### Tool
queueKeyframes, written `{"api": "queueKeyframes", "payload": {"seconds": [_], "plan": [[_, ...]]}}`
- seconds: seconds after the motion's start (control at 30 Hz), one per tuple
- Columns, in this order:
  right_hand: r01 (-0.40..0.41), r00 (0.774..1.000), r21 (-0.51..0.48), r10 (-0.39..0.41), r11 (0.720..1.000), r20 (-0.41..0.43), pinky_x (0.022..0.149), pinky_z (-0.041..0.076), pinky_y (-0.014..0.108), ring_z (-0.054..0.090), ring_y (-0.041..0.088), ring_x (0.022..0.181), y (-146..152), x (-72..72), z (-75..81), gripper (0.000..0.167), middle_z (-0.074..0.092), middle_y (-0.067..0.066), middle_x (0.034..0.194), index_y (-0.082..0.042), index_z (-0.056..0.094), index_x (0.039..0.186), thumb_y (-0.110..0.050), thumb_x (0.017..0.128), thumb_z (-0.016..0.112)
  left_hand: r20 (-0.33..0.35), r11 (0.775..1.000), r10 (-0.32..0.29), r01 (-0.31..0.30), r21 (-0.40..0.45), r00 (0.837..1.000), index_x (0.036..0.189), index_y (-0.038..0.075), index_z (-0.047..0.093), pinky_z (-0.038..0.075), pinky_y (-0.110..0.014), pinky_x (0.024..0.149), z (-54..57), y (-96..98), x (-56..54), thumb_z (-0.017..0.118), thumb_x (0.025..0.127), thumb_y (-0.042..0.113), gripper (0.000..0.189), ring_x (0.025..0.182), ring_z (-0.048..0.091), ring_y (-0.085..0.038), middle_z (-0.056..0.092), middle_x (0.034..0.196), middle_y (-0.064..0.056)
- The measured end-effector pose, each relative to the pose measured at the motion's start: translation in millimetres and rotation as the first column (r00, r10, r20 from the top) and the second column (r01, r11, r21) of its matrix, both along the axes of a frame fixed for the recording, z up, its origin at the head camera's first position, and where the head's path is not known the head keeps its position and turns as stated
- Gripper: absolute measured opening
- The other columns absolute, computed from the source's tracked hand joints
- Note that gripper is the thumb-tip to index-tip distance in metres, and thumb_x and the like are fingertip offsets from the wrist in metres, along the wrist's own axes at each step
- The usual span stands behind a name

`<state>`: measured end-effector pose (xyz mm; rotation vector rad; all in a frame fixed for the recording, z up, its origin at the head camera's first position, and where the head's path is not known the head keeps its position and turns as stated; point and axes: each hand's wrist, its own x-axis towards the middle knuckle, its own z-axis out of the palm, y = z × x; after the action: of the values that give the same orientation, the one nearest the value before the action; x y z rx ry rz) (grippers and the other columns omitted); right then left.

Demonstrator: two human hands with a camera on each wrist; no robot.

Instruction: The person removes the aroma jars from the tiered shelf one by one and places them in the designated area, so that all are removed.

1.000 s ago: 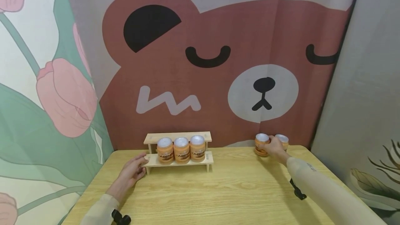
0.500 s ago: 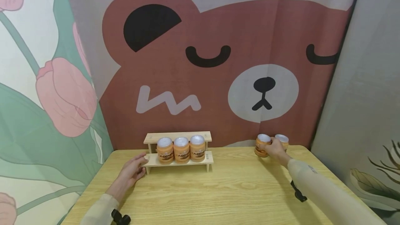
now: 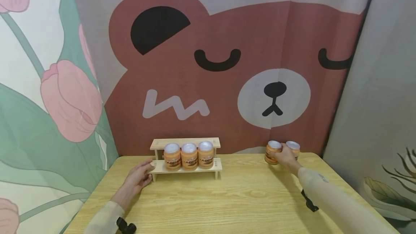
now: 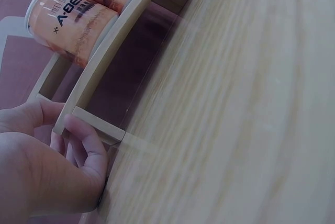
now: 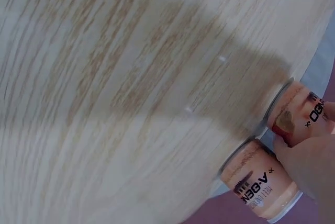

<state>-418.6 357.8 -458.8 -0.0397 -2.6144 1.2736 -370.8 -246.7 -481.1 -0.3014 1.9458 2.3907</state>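
At the table's back right, my right hand grips an orange can with a silver lid, its fingers and thumb around the side. A second, matching can stands just right of it, partly hidden behind that hand. In the right wrist view the gripped can and its neighbour are side by side. My left hand pinches the left end of the lower plank of a two-step wooden rack; the left wrist view shows thumb and fingers on that plank. Three like cans stand in a row on the lower step.
The rack's upper step rises behind the row of cans. A wood-grain table lies under everything, its back edge close against a curtain printed with a bear. A flowered cloth hangs at the left.
The can in my right hand has shifted very slightly to the right, closer to its neighbour. My left hand keeps its place on the rack.
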Motion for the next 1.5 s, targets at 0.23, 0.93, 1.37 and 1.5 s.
{"api": "queueKeyframes", "payload": {"seconds": [0.23, 0.93, 1.37, 1.5], "plan": [[-0.007, 0.998, 0.056, 0.011, 0.998, -0.058, 0.101, 0.04, 0.063, 0.045, 0.055, 0.124, -4, -3.9, 1.1, 0.089, 0.038, 0.043, 0.14, 0.014, 0.015, 0.154, -0.015, 0.092, 0.073, 0.003, 1.0, 0.008, -0.008, 0.005, 1.0, 0.155, 0.006, 0.041, 0.049, -0.021, 0.064, -1.8, -1.5, 0.9, 0.066, 0.094, 0.008, 0.065, 0.073, 0.05, -0.01, 0.041, 0.134, -0.013], [-0.158, 0.964, -0.05, 0.144, 0.986, -0.222, 0.093, 0.051, 0.054, 0.052, 0.043, 0.126, -92, 13.4, 62.0, 0.057, 0.053, 0.027, 0.139, 0.003, 0.05, 0.145, -0.015, 0.095, 0.072, 0.005, 1.0, 0.021, -0.021, -0.001, 1.0, 0.154, 0.006, 0.043, 0.049, -0.021, 0.064, -0.3, 1.3, -2.6, 0.064, 0.095, 0.008, 0.063, 0.074, 0.049, -0.01, 0.043, 0.132, -0.011], [-0.367, 0.897, -0.077, 0.331, 0.927, -0.292, 0.085, 0.056, 0.045, 0.063, 0.031, 0.112, -168, 43.1, 70.2, 0.042, 0.065, 0.011, 0.125, -0.009, 0.061, 0.134, -0.013, 0.095, 0.074, -0.001, 1.0, 0.029, -0.029, 0.004, 1.0, 0.153, 0.006, 0.045, 0.049, -0.021, 0.064, 1.7, 1.6, -2.9, 0.066, 0.093, 0.007, 0.064, 0.073, 0.051, -0.01, 0.054, 0.115, -0.006], [-0.393, 0.892, -0.095, 0.353, 0.915, -0.282, 0.085, 0.056, 0.044, 0.067, 0.028, 0.105, -188, 53.0, 67.8, 0.038, 0.067, 0.013, 0.118, -0.007, 0.063, 0.131, -0.007, 0.094, 0.073, 0.002, 0.999, 0.039, -0.039, 0.007, 0.999, 0.153, 0.006, 0.045, 0.049, -0.02, 0.063, 0.5, 1.9, -2.2, 0.066, 0.093, 0.007, 0.063, 0.072, 0.051, -0.009, 0.053, 0.119, -0.007]]}}
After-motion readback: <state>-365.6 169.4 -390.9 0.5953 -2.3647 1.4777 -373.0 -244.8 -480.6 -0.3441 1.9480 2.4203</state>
